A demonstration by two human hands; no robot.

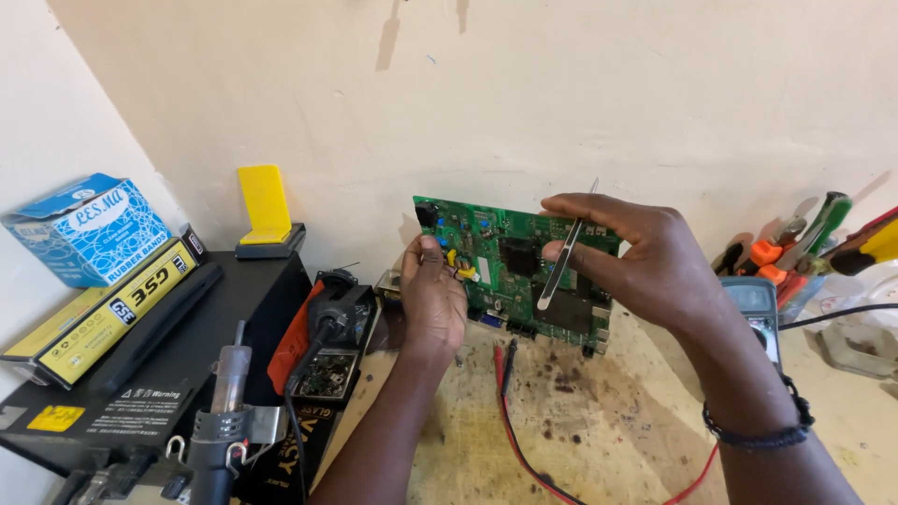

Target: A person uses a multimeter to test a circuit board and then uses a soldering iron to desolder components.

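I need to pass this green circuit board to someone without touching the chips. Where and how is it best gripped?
Grip the green circuit board by its bare edges, coming from the sides. It stands upright with the component face toward the camera; the left hand already pinches its left edge, while the right hand holds tweezers across its face.

Board (510, 271) held upright above bench (599, 421) centre, near wall (561, 84). Left hand (432, 299) at board's left edge; right hand (645, 262) at its right, tweezers (564, 252) across board face. 2 leads (513, 411) on bench below board. Meter (758, 313) right of board, tools (804, 248) behind it. Hot-air gun (224, 411) front left.
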